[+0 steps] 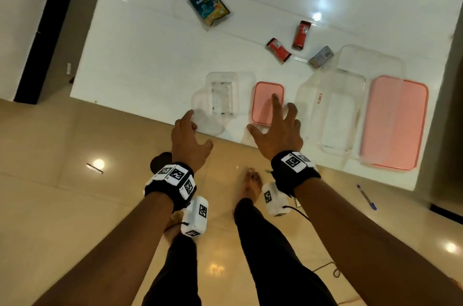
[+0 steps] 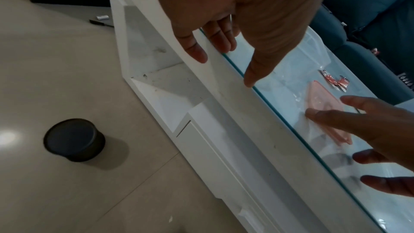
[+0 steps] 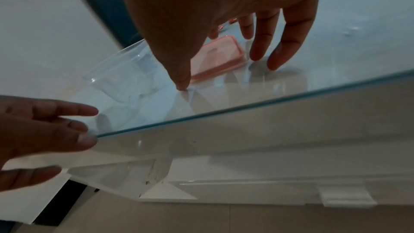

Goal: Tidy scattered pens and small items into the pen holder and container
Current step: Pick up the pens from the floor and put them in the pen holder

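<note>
Over the near edge of the glossy white glass-topped counter (image 1: 150, 60), both hands hover with fingers spread, holding nothing. The left hand (image 1: 189, 137) floats just beside the small clear plastic container (image 1: 221, 97), and the right hand (image 1: 276, 127) reaches over the small pink rectangular lid (image 1: 268, 102), fingertips above it; whether they touch it I cannot tell. To the right sits the large clear plastic tub (image 1: 350, 95) with its large pink lid (image 1: 395, 122) alongside. Farther back lie the loose bits: a blue-and-yellow sachet (image 1: 209, 4), two red wrapped packets (image 1: 278, 50) (image 1: 302, 35) and a small grey box (image 1: 320, 56), all well apart from the hands. Down on the tiled floor, a purple pen (image 1: 366, 197) lies past the counter's corner. This looks like the very start, nothing is in either container yet. Next up, most likely: steady the small container with the left, then stretch the right forward for the nearest red packet.
</note>
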Available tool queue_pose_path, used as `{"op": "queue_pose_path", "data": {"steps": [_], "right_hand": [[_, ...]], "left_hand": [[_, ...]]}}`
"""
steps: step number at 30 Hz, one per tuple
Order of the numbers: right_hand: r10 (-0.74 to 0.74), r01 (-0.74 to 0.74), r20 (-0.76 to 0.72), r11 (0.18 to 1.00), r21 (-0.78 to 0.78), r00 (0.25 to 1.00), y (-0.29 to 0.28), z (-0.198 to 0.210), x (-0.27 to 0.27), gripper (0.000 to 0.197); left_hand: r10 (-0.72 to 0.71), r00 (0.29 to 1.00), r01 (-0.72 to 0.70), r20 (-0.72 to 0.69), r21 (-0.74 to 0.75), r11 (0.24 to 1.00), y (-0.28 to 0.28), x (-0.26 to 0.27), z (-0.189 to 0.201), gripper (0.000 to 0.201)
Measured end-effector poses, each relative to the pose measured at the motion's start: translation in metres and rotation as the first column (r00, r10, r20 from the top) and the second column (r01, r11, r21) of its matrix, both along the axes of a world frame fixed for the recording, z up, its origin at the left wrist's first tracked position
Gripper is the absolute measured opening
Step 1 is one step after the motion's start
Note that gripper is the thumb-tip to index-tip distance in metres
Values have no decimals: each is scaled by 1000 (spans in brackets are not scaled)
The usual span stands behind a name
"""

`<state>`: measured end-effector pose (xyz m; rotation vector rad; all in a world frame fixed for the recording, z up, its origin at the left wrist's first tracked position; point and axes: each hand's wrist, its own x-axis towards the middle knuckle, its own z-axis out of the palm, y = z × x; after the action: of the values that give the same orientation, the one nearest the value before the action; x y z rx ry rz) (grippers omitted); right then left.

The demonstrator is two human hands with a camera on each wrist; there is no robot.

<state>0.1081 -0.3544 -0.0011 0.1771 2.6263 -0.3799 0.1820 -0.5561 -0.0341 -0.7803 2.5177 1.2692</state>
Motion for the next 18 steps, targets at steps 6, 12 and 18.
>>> {"op": "queue_pose_path", "data": {"steps": [6, 12, 18], "right_hand": [[-110, 82, -109, 969, -234, 988, -15, 10, 64, 66], [8, 45, 196, 964, -263, 981, -70, -14, 151, 17], [99, -9, 502, 984, -177, 859, -162, -72, 207, 10]], "left_hand": [[19, 997, -38, 70, 291, 956, -48, 54, 6, 39], [-35, 998, 17, 53, 303, 953, -124, 140, -17, 24], [-22, 992, -20, 125, 327, 945, -206, 199, -32, 20]]}}
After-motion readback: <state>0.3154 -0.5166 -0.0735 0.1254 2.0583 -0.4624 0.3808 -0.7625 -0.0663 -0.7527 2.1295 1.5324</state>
